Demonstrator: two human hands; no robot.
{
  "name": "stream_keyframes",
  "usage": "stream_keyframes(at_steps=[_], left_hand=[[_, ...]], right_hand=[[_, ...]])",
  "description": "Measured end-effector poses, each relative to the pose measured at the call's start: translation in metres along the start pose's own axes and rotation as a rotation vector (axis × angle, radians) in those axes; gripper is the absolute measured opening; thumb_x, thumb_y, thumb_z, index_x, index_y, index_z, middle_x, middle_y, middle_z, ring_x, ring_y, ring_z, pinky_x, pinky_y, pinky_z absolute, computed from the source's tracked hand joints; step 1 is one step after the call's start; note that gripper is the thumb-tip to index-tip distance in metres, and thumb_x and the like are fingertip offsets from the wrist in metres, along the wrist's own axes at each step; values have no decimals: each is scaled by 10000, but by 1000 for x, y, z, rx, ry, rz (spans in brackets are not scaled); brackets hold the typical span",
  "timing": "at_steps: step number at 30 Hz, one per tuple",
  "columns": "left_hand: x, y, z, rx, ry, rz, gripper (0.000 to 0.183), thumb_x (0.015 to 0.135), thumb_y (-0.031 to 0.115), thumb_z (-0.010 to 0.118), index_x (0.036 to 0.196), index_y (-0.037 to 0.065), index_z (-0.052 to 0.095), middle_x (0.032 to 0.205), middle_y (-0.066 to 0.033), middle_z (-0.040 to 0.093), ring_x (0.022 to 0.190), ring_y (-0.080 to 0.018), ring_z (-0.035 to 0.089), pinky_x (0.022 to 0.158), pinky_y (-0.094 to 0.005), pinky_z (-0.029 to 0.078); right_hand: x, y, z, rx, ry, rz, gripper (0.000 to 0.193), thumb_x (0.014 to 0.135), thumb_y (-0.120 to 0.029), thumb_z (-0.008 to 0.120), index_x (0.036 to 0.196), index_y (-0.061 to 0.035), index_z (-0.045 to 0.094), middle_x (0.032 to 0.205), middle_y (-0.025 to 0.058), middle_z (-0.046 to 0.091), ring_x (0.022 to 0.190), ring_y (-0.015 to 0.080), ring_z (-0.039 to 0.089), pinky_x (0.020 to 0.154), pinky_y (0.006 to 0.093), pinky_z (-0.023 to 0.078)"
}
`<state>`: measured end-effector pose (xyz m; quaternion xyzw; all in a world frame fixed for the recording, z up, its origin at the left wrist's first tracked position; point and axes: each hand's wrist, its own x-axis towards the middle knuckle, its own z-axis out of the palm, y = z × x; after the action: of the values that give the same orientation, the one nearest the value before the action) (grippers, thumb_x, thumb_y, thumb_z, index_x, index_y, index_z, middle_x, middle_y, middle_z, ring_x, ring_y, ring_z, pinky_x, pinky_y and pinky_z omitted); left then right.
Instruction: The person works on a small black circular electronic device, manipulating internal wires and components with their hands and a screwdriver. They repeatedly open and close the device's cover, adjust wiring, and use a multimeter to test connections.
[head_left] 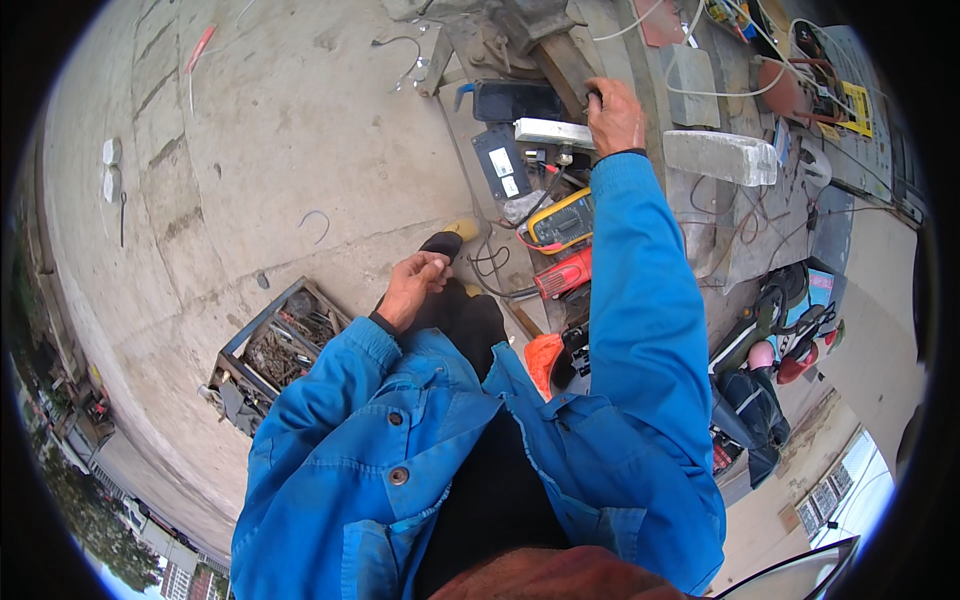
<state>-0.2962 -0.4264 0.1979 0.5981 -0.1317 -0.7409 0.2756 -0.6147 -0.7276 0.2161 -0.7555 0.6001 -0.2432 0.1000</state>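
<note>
Yellow meter (562, 222): between one and two o'clock from mid-view, its yellow rim is framing a dark face.
White block (715, 155): at two, it is showing rough, chalky sides.
Scrap box (318, 295): toward nine, angular dark walls are holding tangled scrap.
Ground (330, 130): grey, stained concrete is spreading beneath everything.
Surroundings: trees (90, 510) are standing at eight; a paned window (826, 493) is glowing at four.
Left hand (412, 288): at nine, thumb and fingertips are meeting; I cannot tell whether anything is sitting between.
Right hand (615, 118): at one, fingers are pinching a small black piece (594, 101).
Power strip (552, 133): just beside that hand, it is lying long, white and straight-edged.
</note>
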Motion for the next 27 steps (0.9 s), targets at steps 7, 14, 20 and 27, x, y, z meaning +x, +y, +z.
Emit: stream_keyframes(at_steps=[7, 14, 20, 27], left_hand=[[3, 2, 6, -6, -26, 17, 241, 1058, 228, 649, 1172, 21, 694, 1017, -46, 728, 869, -110, 635, 800, -258, 529], [11, 4, 64, 196, -229, 16, 262, 1057, 235, 657, 1179, 8, 705, 1022, -65, 744, 847, -116, 636, 791, -257, 530], [-19, -25, 127, 606, -561, 26, 252, 1072, 224, 644, 1195, 13, 706, 1027, -57, 741, 885, -102, 625, 818, -256, 524], [-62, -90, 178, 974, -813, -8, 259, 1081, 203, 622, 1244, 13, 688, 1064, -48, 740, 918, -90, 636, 839, -250, 517]], right_hand=[[-23, -35, -26, 558, 172, 479, 133, 911, -99, 760, 1030, -40, 770, 890, 97, 746, 768, 201, 701, 712, 342, 553], [-194, -117, -108, 1142, 252, 782, 172, 1013, -117, 731, 1132, 2, 702, 906, 5, 710, 762, 60, 617, 680, 237, 522], [-394, -154, -189, 1102, 575, 1063, 166, 1012, -15, 667, 1174, 5, 698, 966, 38, 723, 847, 84, 639, 767, 265, 550], [-619, -121, -208, 398, 1027, 1403, 187, 954, -42, 744, 1139, -15, 733, 1003, 54, 749, 826, 125, 687, 762, 296, 569]])
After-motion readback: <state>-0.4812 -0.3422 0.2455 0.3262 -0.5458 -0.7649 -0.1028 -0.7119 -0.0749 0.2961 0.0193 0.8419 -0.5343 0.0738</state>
